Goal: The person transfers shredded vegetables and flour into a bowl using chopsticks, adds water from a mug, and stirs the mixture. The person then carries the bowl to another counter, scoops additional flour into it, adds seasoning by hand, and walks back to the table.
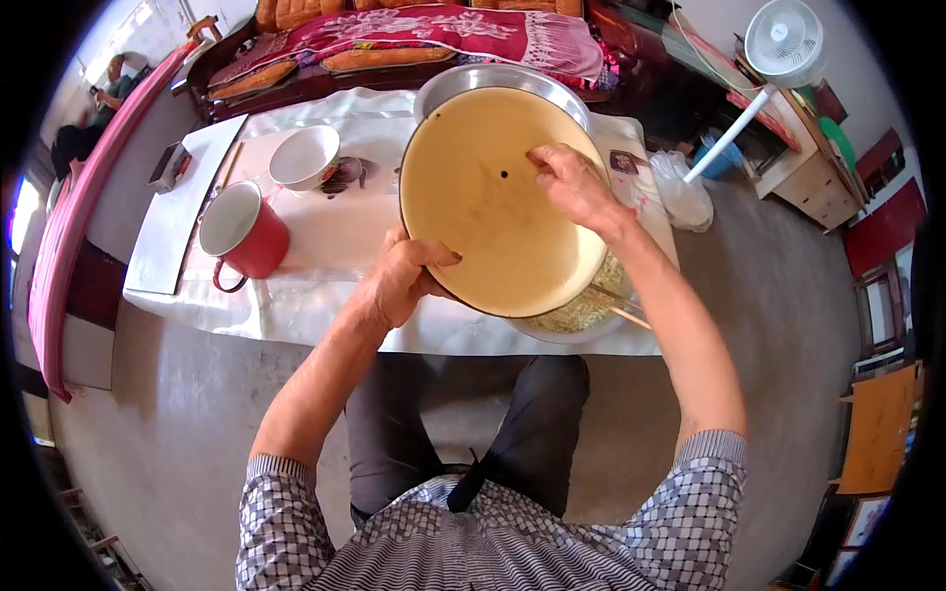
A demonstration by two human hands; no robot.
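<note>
My left hand point(399, 276) grips the lower left rim of a yellow enamel basin point(493, 227), thumb on its inner side. The basin is tilted so its inside faces me, with a small dark spot near the middle. My right hand point(574, 187) is over the basin's right part, fingers curled in and pressed together; whatever they hold is too small or hidden. Behind the basin stands a metal bowl point(564, 91). Under its lower right edge, partly hidden, a bowl of shredded pale food point(576, 313) has chopsticks point(627, 313) resting in it.
On the cloth-covered table point(394, 330) stand a red mug point(258, 236), a white bowl point(304, 159) and a white board point(182, 217). A plastic bag point(680, 192) and a fan point(783, 41) are at the right. A sofa point(394, 59) stands behind; a person point(84, 133) is far left.
</note>
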